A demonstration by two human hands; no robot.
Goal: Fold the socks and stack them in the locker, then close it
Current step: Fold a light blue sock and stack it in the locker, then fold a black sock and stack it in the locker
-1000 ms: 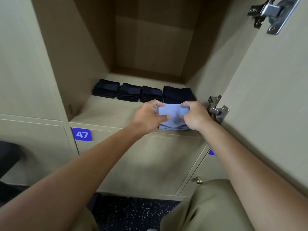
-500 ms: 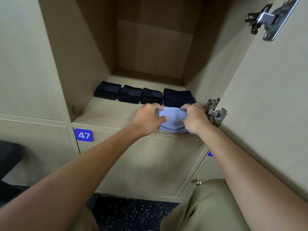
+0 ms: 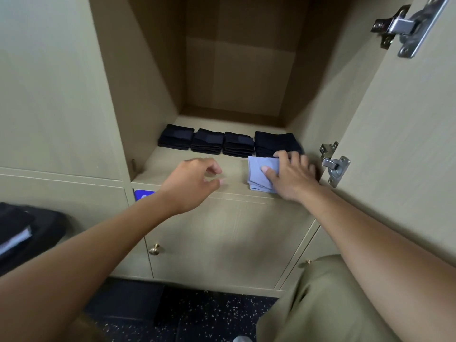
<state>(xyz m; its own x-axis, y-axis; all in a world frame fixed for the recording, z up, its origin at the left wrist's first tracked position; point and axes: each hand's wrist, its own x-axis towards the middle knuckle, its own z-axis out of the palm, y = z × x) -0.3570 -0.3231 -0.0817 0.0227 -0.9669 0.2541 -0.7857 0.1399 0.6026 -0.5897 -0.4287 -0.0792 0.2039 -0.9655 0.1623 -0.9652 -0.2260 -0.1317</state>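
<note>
While right hand (image 3: 292, 175) presses folded blue sock (image 3: 261, 174) lengthwise front-to-back, left hand (image 3: 191, 183) empty, loosely curled.

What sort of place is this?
Probably a changing or locker room. A bank of wooden lockers fills the view, each small door has a brass knob, and a blue number tag sits under the open locker holding folded socks.

Folded sock (image 3: 261, 172) before sock row (image 3: 229, 143), shelf right.

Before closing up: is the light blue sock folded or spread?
Folded: the light blue sock lies as a layered square under the right hand.
</note>
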